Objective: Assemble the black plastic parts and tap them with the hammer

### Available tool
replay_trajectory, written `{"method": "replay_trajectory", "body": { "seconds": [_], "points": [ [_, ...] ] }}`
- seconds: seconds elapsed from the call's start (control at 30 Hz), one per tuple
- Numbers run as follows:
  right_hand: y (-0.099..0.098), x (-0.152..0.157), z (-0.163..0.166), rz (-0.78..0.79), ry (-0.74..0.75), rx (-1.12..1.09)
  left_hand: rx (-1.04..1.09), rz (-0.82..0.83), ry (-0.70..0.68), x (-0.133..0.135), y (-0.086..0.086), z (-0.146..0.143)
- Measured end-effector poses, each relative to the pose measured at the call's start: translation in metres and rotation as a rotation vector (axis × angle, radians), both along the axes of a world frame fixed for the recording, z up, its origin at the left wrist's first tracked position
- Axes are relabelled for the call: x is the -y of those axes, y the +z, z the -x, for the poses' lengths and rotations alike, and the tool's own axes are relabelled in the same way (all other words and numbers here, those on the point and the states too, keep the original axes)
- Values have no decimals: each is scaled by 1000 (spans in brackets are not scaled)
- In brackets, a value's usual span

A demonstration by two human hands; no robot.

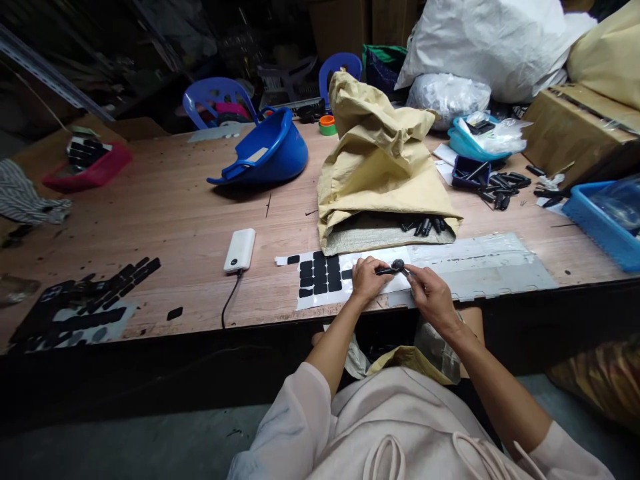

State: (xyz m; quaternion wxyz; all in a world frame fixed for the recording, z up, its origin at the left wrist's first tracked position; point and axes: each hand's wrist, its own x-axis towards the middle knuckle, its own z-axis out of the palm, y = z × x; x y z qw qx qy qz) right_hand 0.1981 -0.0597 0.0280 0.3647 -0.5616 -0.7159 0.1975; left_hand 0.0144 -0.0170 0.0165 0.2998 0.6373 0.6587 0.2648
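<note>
Over the bench [280,227], left hand [368,280] and right hand [433,293] both pinch a black part [397,265]. Looks mid-job, tons of patches [320,272] unused.

A wood-grain table [190,220] carries everything. Beneath and left of the left hand [369,280] lies a white sheet [314,302]; farther left, a power bank [240,250] and a black patch [175,313]. Just beyond both hands rests a tan sack [385,187]. Right of the right hand [434,297] lies a grey mat [493,280], then a blue basket [597,223]. Well beyond the left hand sits a blue basin [287,153].
</note>
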Motion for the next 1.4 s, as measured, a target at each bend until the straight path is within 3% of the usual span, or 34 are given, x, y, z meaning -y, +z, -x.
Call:
{"method": "replay_trajectory", "body": {
  "seconds": [0.2, 0.37, 0.53, 0.77, 0.9, 1.0, 1.13, 1.4],
  "points": [
    [3, -3, 12, -92, -11, 114, -14, 36, 3, -2, 3, -1],
    [0, -2, 12, -52, -6, 229, -19, 32, 13, -2, 3, -3],
    [4, -3, 3, -101, -91, 171, -6, 11, 17, 0, 2, -4],
    [-2, 0, -2, -67, -95, 203, -9, -15, 36, 1, 0, -5],
    [3, -12, -29, -115, -226, 238, -15, -23, 15, 1, 0, -4],
    [2, -30, -65, -72, -346, 392, -34, -31, 3, 1, -2, -3],
    [-10, -49, -103, -65, -370, 584, -55, -44, -13, 2, -5, -2],
    [-24, -50, -105, -82, -421, 610, -125, -99, -89, 9, -1, 2]
  ]
}}
